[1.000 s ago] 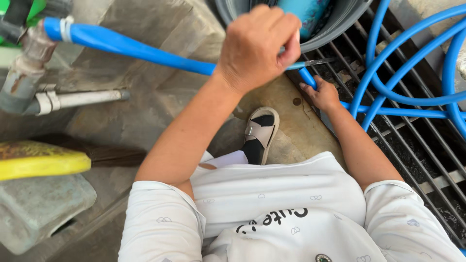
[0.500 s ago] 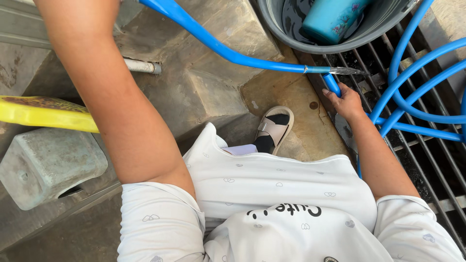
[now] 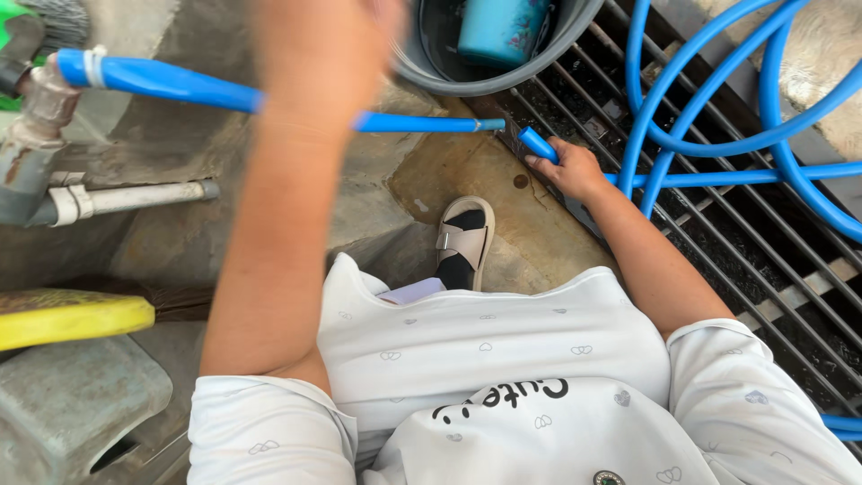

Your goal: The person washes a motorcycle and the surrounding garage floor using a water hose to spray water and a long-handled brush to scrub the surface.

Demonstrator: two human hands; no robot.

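Observation:
A blue hose (image 3: 171, 83) runs from a metal tap (image 3: 40, 99) at the left to an open end near the bucket. My left hand (image 3: 319, 58) is raised in front of this hose and badly blurred, so its grip is unclear. My right hand (image 3: 567, 169) rests on the edge of the drain grate (image 3: 745, 260), closed around the cut end of a second blue hose (image 3: 537, 144). That hose leads off into loops (image 3: 691, 126) lying on the grate. The two hose ends sit close together, a little apart.
A grey bucket (image 3: 548, 67) holding a teal container (image 3: 501, 27) stands at the top. My sandalled foot (image 3: 462, 238) is on the wet concrete. A white pipe (image 3: 135, 198), a yellow-handled broom (image 3: 72, 319) and a concrete block (image 3: 72, 395) lie left.
My left arm swung out to the far left, then back in front of the tap hose. My right hand kept hold of the other hose end. The view shifted.

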